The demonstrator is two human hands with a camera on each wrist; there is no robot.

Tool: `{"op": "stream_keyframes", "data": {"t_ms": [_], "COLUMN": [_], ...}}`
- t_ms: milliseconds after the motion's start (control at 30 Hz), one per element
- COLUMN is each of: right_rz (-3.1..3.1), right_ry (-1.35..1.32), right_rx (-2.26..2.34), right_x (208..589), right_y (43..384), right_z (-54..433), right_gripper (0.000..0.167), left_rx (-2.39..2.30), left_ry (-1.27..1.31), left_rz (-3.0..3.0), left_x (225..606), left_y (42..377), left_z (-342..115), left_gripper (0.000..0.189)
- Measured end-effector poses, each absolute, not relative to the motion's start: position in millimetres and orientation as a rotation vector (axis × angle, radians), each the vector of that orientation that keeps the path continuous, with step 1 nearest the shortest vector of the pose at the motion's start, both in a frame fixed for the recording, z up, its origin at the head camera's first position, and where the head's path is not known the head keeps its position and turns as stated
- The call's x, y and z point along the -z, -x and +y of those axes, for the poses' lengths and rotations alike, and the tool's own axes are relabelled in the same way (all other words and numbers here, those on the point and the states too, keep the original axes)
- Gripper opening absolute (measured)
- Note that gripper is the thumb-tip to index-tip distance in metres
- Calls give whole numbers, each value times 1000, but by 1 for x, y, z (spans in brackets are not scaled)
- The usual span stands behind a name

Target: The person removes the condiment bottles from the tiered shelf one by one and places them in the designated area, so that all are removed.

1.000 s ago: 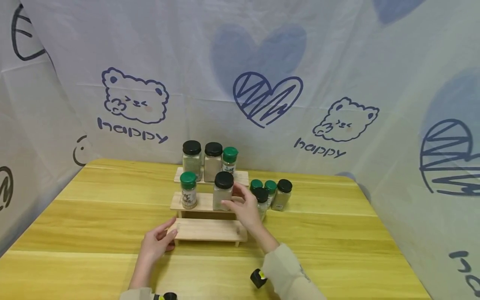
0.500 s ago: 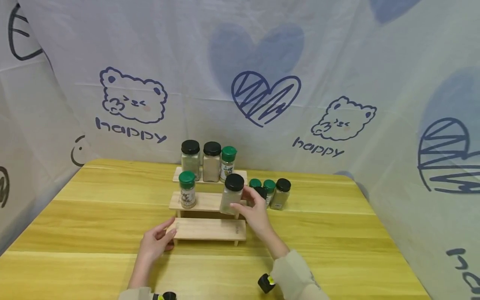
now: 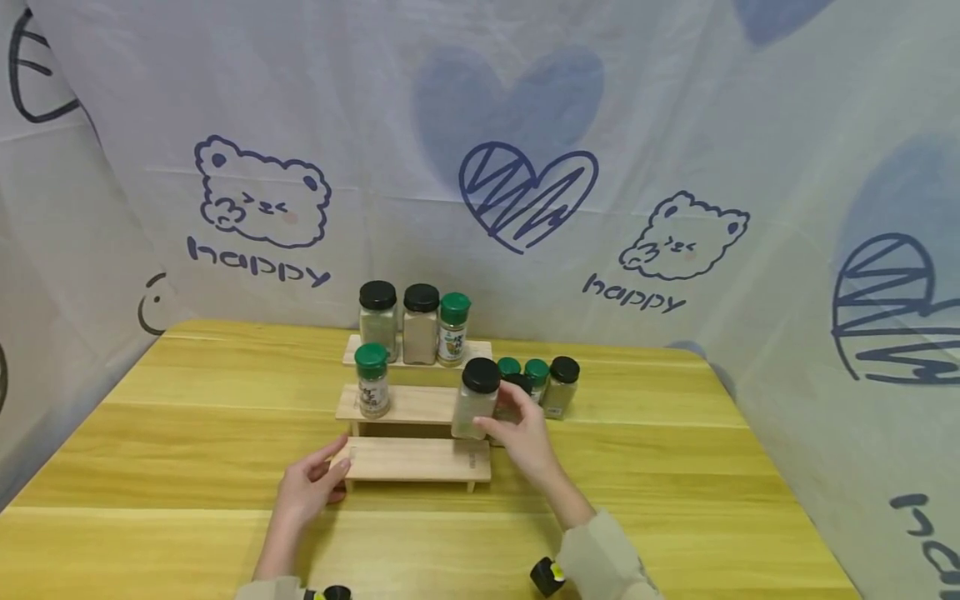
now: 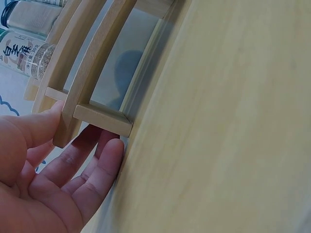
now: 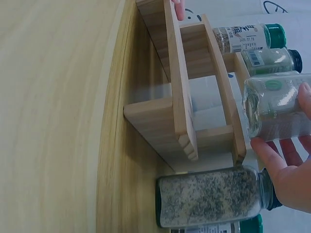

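A black-capped glass spice jar (image 3: 473, 410) is in my right hand (image 3: 531, 437), thumb on its near side. It is held in front of the right end of the middle step, over the lowest one in the head view. The right wrist view shows its clear base (image 5: 252, 109) apart from the wooden steps. My left hand (image 3: 306, 487) pinches the left end of the three-step wooden rack (image 3: 416, 460), thumb on top and fingers below. A green-capped shaker (image 3: 373, 392) stands at the middle step's left. The top step bears two black-capped jars (image 3: 421, 333) and a green-capped shaker (image 3: 452, 340).
Right of the rack stand two green-capped shakers (image 3: 536, 371), a black-capped jar (image 3: 562, 392) and another jar with dark-speckled contents (image 5: 209, 196), partly hidden behind my right hand in the head view. A printed cloth (image 3: 360, 125) hangs behind the wooden table (image 3: 660, 500).
My right hand has drawn the black-capped jar off the middle step, rightward and toward me. The left hand keeps its hold on the rack.
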State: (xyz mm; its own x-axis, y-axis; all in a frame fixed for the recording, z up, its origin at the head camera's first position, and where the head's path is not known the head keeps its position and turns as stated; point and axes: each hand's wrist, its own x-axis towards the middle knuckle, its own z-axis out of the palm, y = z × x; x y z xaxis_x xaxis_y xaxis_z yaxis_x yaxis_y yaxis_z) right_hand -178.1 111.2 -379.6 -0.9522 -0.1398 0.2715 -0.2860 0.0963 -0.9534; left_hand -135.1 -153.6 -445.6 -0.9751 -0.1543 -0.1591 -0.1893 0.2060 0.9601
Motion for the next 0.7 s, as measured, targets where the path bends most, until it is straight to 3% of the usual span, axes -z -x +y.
{"op": "stream_keyframes", "data": {"t_ms": [700], "right_rz": [-2239], "right_ry": [-447], "right_rx": [-1998], "right_x": [400], "right_y": [174], "right_z": [142], "right_gripper": [47], "left_rx": [-1939], "left_ry": [361], "left_rz": [2415], "left_x": [446], "left_y": [136], "left_z": [-153], "left_gripper": [41]}}
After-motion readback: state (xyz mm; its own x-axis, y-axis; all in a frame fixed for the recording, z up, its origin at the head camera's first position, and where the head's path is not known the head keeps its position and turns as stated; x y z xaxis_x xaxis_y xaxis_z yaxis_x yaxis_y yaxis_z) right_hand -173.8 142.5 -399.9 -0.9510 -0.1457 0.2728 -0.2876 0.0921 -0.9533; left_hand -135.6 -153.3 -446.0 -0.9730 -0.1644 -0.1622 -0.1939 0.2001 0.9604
